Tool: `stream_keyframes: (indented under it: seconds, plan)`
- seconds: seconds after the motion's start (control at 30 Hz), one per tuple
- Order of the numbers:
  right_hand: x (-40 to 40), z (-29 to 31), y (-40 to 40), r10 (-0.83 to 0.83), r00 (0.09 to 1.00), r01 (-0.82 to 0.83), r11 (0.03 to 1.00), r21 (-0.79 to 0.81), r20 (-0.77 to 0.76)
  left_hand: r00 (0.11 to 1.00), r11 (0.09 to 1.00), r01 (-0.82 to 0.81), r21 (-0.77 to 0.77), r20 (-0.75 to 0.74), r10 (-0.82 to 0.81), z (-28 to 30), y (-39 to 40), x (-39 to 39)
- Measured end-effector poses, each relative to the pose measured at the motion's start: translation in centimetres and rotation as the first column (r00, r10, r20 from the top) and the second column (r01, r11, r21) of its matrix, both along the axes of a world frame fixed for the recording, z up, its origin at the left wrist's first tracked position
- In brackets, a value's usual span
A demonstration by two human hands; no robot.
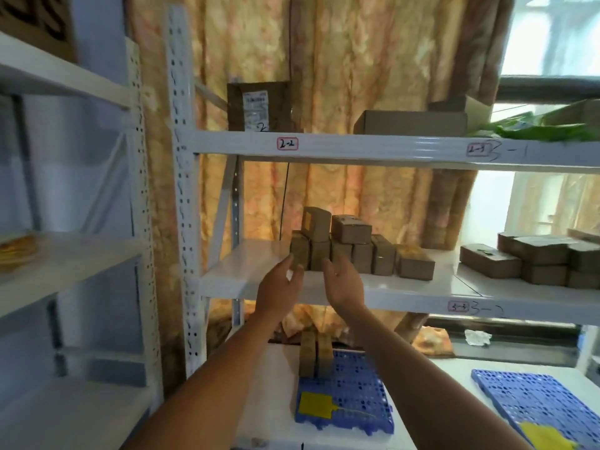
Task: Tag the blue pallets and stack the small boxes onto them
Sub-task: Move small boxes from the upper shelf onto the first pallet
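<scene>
A cluster of small brown cardboard boxes [337,251] sits near the front edge of a white metal shelf [240,277], straight ahead of both hands. The left hand [279,284] and right hand [341,280] are spread open, empty, fingertips just at the cluster's nearest upright boxes. Below, two boxes already stand on a tagged blue plastic pallet [354,397].

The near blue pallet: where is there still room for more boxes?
The pallet is mostly bare: two boxes stand at its far left corner, a yellow tag lies at its near left. The right half is free. The other pallet holds only a tag.
</scene>
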State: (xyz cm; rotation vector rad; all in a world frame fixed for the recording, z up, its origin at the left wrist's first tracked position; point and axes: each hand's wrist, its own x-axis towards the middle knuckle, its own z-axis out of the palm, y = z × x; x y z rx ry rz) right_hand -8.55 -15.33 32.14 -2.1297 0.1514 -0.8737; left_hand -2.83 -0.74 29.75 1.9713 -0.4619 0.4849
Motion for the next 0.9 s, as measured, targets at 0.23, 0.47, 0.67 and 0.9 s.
stream_keyframes:
  seconds: [0.23, 0.47, 0.67, 0.9]
  plan:
    - [7.8, 4.8, 0.2, -0.130, 0.978, 0.134, 0.991, -0.017, 0.166, 0.993, 0.993, -0.002, 0.117, 0.117, -0.011, 1.4, -2.0, 9.0]
    - [13.4, 7.5, -0.2, -0.216, 0.974, 0.225, 0.941, -0.253, 0.063, 0.990, 0.995, -0.086, 0.040, 0.114, 0.081, 0.1, -5.0, 12.8]
    - [13.3, 8.3, 0.3, -0.220, 0.966, 0.241, 0.955, -0.172, 0.132, 0.993, 0.944, -0.095, -0.317, 0.030, 0.111, 1.2, -4.3, 11.6]
    - [8.9, 9.5, -0.1, 0.012, 0.954, -0.093, 0.962, 0.258, 0.299, 0.905, 0.222, -0.124, -0.967, -0.202, -0.375, 3.6, -0.2, 9.3]
